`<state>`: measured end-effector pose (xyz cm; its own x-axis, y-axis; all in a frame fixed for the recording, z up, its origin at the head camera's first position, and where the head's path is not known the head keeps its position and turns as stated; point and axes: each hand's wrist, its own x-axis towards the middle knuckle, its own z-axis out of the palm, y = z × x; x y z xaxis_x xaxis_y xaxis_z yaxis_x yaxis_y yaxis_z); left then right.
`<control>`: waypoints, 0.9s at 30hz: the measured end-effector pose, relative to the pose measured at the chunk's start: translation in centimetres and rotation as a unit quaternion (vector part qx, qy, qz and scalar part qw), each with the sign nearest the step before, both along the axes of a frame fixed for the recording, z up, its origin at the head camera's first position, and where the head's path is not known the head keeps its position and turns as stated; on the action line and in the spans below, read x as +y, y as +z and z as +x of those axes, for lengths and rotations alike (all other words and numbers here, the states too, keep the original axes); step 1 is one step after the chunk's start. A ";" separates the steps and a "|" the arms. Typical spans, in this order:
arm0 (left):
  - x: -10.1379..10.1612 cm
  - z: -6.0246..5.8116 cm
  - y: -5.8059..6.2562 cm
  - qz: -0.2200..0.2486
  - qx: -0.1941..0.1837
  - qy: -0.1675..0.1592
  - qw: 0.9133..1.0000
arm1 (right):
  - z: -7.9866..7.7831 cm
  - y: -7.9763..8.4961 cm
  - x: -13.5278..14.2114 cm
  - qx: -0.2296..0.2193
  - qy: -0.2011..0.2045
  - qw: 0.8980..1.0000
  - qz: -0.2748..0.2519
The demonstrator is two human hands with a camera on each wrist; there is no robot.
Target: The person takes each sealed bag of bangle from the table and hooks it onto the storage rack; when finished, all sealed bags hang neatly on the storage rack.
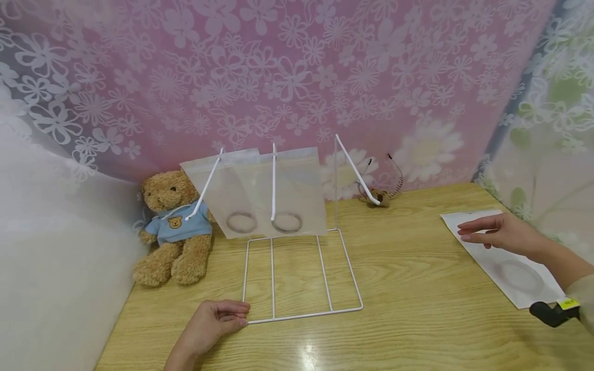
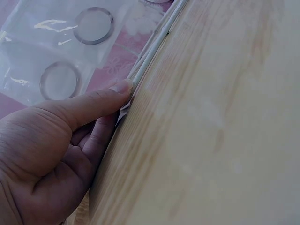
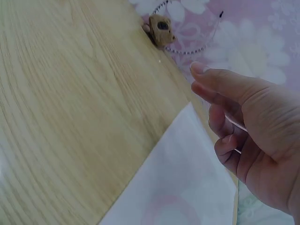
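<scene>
A white wire rack [image 1: 273, 278] stands on the wooden table, its base frame flat and three prongs slanting toward me. My left hand [image 1: 209, 324] holds the front left corner of the base between thumb and fingers; the left wrist view shows the thumb [image 2: 124, 88] on the wire. Two translucent bags [image 1: 301, 190], each with a thin ring [image 1: 241, 222] inside, hang from the left and middle prongs. My right hand [image 1: 506, 234] is over another whitish bag [image 1: 487, 260] on the table, fingers loosely bent and holding nothing. A ring shows faintly through that bag.
A teddy bear [image 1: 185, 232] in a blue top sits left of the rack. At the back right lies a headband [image 1: 400, 178] with a brown bear-like ornament [image 3: 161, 32], close behind the bare right prong [image 1: 356, 169]. A floral curtain [image 1: 297, 72] hangs behind the table.
</scene>
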<state>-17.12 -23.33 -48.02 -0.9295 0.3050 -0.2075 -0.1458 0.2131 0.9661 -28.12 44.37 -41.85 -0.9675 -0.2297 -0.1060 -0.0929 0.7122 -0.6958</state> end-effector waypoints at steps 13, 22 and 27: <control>0.2 -0.2 -0.1 -0.016 -0.008 -0.005 1.000 | 0.6 -1.4 4.0 -0.008 -0.048 0.997 0.055; 0.1 -0.2 -0.3 -0.015 -0.016 0.002 1.000 | 0.6 -3.0 6.1 0.015 -0.097 0.994 0.041; 0.0 0.0 -0.2 -0.013 -0.012 0.005 1.000 | 0.3 -4.0 7.0 0.036 -0.102 0.993 0.043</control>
